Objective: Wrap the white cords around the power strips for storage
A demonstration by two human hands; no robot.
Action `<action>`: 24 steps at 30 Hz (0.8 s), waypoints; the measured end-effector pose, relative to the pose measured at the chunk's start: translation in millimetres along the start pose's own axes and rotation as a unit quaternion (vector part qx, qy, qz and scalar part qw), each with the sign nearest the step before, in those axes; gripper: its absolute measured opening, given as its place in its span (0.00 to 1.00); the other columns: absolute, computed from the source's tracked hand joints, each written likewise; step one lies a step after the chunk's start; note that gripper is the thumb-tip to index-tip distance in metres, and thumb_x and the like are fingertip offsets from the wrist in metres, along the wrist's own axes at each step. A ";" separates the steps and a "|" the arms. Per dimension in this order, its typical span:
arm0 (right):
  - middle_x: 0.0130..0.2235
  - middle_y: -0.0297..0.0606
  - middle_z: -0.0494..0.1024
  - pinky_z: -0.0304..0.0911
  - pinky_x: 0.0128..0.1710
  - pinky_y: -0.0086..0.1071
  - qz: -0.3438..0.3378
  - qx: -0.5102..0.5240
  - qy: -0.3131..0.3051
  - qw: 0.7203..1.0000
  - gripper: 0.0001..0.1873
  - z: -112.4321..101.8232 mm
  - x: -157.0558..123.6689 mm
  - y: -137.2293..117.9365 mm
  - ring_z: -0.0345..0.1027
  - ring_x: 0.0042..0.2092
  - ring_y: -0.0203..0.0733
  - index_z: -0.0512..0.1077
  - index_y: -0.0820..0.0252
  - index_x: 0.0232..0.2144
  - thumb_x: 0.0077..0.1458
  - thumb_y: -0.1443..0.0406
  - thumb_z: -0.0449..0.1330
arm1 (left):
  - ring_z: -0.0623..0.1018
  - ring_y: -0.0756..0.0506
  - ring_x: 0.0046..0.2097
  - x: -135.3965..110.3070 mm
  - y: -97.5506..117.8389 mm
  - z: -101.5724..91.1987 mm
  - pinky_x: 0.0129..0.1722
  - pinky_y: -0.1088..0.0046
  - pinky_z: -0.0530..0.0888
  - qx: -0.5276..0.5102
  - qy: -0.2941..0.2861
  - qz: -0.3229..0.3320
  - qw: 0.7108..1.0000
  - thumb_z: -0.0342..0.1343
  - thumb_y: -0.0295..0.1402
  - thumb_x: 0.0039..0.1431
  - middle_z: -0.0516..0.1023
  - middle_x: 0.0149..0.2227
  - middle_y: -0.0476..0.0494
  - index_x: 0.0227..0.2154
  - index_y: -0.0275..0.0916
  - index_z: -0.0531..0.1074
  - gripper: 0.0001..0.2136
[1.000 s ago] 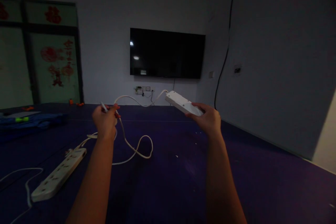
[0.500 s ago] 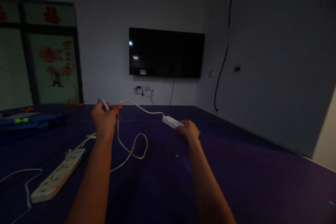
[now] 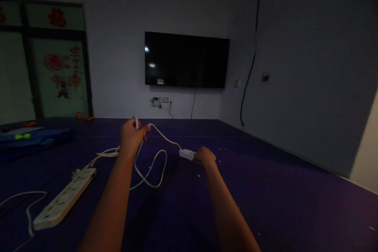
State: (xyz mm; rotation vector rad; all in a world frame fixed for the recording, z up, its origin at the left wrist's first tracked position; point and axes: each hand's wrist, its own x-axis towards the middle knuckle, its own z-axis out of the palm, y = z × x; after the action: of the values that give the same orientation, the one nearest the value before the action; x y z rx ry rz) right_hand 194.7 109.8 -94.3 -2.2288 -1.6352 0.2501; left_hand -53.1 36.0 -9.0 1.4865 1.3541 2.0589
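My right hand (image 3: 206, 154) grips the far end of a small white power strip (image 3: 186, 154), low over the dark purple surface. From its left end a white cable (image 3: 162, 135) runs up to my left hand (image 3: 131, 137). My left fingers are closed around that cable, with a bit of it standing above them. Below, more cable hangs and curls in a loop on the surface. A larger white power strip (image 3: 65, 199) lies to the left of my left forearm, its own cord (image 3: 102, 153) trailing toward my left hand.
Blue cloth (image 3: 44, 139) with a yellow-green item (image 3: 22, 136) lies at far left. Small orange things (image 3: 89, 118) sit by the door. White scraps dot the purple surface (image 3: 283, 189). A television (image 3: 187, 60) hangs on the back wall; a black cable (image 3: 250, 73) dangles at right.
My right hand has lowered the small power strip and come slightly left. My left hand has moved right with the cable, closer to the strip, and the cable between them sags more.
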 end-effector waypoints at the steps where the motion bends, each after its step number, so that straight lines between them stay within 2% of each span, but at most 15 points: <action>1: 0.44 0.50 0.76 0.65 0.40 0.38 0.001 -0.004 -0.008 1.000 0.21 1.5 1.0 0.7 0.70 0.47 0.54 0.75 0.61 0.38 0.36 0.66 0.65 | 0.65 0.53 0.13 -0.5 -0.5 1.3 0.14 0.79 0.59 0.002 -0.005 -0.001 1.000 0.61 0.32 0.39 0.64 0.13 0.58 0.20 0.40 0.59 0.12; 8: 0.46 0.50 0.75 0.66 0.41 0.39 -0.005 -0.024 -0.042 0.999 0.27 6.3 4.7 4.9 0.69 0.48 0.54 0.74 0.61 0.41 0.31 0.65 0.69 | 0.65 0.53 0.13 -3.1 0.2 3.8 0.14 0.78 0.60 -0.006 -0.021 -0.013 1.000 0.61 0.30 0.38 0.64 0.13 0.58 0.20 0.41 0.59 0.13; 11: 0.46 0.49 0.75 0.66 0.41 0.41 -0.014 -0.032 -0.066 0.997 0.32 6.8 6.4 8.1 0.69 0.48 0.55 0.74 0.60 0.41 0.26 0.65 0.71 | 0.65 0.53 0.13 -3.4 2.5 1.6 0.14 0.78 0.60 -0.020 -0.033 -0.018 0.999 0.62 0.30 0.37 0.63 0.12 0.58 0.20 0.41 0.60 0.13; 18: 0.48 0.49 0.74 0.64 0.45 0.45 -0.037 -0.039 -0.138 0.989 0.46 10.7 9.7 12.9 0.67 0.50 0.58 0.71 0.59 0.46 0.15 0.68 0.73 | 0.65 0.53 0.13 -9.1 16.2 -1.5 0.16 0.78 0.62 -0.050 -0.094 -0.054 0.993 0.62 0.27 0.36 0.64 0.10 0.57 0.18 0.40 0.60 0.13; 21: 0.53 0.47 0.70 0.62 0.47 0.45 -0.049 -0.033 -0.157 0.986 0.54 11.9 9.0 12.8 0.63 0.54 0.58 0.67 0.54 0.51 0.12 0.68 0.73 | 0.67 0.53 0.14 -10.7 21.8 -1.6 0.16 0.79 0.62 -0.071 -0.115 -0.079 0.988 0.62 0.26 0.38 0.67 0.12 0.54 0.18 0.40 0.60 0.12; 24: 0.55 0.45 0.68 0.62 0.47 0.44 -0.059 -0.029 -0.176 0.982 0.58 13.3 7.8 12.5 0.62 0.55 0.57 0.65 0.51 0.53 0.10 0.69 0.73 | 0.65 0.55 0.13 -9.2 23.6 -2.6 0.14 0.80 0.59 -0.101 -0.144 -0.111 0.978 0.61 0.27 0.40 0.74 0.17 0.49 0.19 0.39 0.61 0.12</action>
State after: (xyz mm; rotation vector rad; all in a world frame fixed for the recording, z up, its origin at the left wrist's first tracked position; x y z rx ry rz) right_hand 203.5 116.3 -110.8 -2.2137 -1.9682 0.6011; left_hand -44.3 16.0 4.1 1.4083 1.1071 1.7100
